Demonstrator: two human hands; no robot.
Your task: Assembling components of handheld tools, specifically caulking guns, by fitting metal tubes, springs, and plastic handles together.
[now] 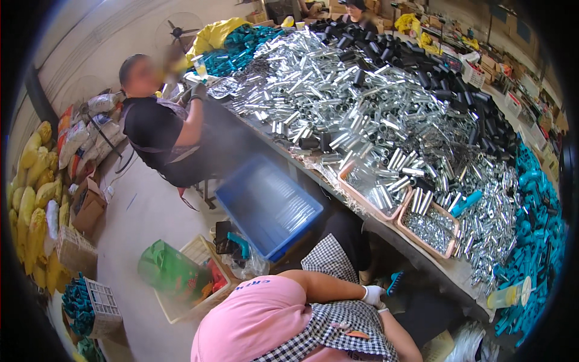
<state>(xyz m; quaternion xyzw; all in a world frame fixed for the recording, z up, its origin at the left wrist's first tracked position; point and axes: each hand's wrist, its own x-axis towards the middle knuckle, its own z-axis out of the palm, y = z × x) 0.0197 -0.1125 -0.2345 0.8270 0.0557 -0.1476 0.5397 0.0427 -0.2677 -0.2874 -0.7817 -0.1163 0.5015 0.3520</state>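
My gloved hands are close together at the lower right, in front of my checkered apron. My left hand point(374, 295), in a white glove, is closed at the near end of a small teal plastic piece point(394, 283) with a dark ridged side. The right forearm comes up from the lower edge. Of my right hand point(383, 309), only a bit of white glove shows beside the left wrist; its fingers are hidden. A cup of yellowish liquid point(506, 297) stands at the table's near corner, to the right of both hands.
The long table point(416, 253) carries heaped metal tubes point(338, 90), black sleeves point(434, 78) and teal parts point(537, 235). Two pink trays point(386, 214) of metal parts line its edge. A blue crate point(265, 202) lies left. A co-worker point(160, 130) stands beyond it; another person is farther back.
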